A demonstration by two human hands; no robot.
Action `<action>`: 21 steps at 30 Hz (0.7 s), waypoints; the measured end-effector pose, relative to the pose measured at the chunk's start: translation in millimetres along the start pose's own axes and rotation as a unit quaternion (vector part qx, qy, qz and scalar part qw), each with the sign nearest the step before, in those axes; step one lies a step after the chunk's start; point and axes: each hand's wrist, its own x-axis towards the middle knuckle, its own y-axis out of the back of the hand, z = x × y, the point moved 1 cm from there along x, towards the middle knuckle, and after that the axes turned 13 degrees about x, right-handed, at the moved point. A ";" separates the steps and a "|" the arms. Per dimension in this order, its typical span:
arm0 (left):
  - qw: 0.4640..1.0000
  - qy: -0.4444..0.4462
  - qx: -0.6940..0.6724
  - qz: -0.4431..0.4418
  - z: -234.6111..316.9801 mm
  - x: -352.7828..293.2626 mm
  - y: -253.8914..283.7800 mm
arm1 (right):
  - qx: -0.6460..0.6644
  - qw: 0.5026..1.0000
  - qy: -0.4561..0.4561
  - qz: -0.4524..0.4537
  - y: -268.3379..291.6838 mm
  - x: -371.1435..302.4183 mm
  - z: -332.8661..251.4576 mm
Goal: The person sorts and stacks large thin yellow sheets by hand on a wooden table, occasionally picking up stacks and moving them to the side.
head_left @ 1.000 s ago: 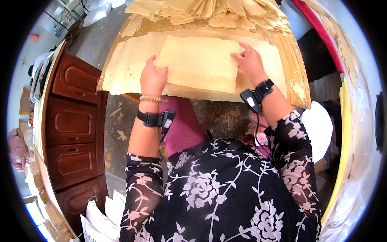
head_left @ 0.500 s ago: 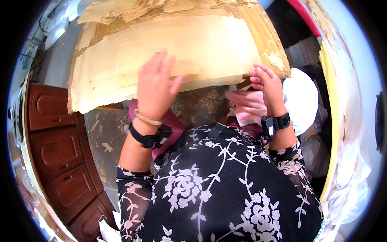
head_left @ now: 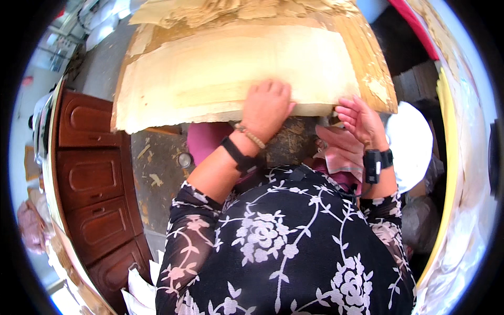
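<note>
A pale, thin sheet that looks like wood veneer [head_left: 210,73] lies across a wooden work table [head_left: 375,68], its ragged near edge reaching past the table's front. My left hand [head_left: 266,109] rests on or just above the middle of that near edge, palm down, fingers slightly bent and thumb out to the right; they are a little blurred. Beside the sheet's near right corner is my right hand [head_left: 363,123], its fingers loosely curled and apart. Nothing shows in either hand. Whether the right fingertips touch the sheet, I cannot tell.
Torn veneer scraps [head_left: 210,13] are heaped at the table's far side. Brown cabinet drawers [head_left: 89,173] stand at left. A pink cloth [head_left: 341,152] lies below my right hand, near a white rounded object [head_left: 409,147]. Scraps litter the floor [head_left: 157,163].
My left hand has moved right along the sheet's near edge and its fingers have bent. My right hand's fingers have loosened from a near pinch. The whole view has shifted slightly.
</note>
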 end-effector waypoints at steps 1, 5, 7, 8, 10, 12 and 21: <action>1.000 0.000 0.008 0.017 4.1 0.7 0.1 | 0.032 0.999 -0.034 -0.016 4.7 1.1 -0.9; 0.995 -0.011 0.087 0.052 11.0 3.2 -14.2 | 0.109 0.982 -0.108 -0.109 13.7 -3.1 16.6; 0.994 -0.003 0.107 0.005 7.5 7.3 -14.0 | 0.138 0.978 -0.109 -0.116 4.4 -3.0 23.4; 0.995 -0.007 0.101 0.007 5.9 5.6 -14.6 | 0.157 0.976 -0.095 -0.114 -7.0 -6.1 24.3; 0.997 0.051 -0.007 0.061 -1.8 5.4 -10.0 | 0.180 0.966 -0.105 -0.150 -9.8 -2.2 19.8; 0.996 0.053 -0.021 0.067 -2.3 6.0 -6.5 | 0.174 0.963 -0.116 -0.168 -17.2 0.2 14.7; 0.994 0.016 -0.109 0.024 -4.0 -2.4 15.2 | -0.013 0.949 0.314 0.026 -68.1 15.8 -10.8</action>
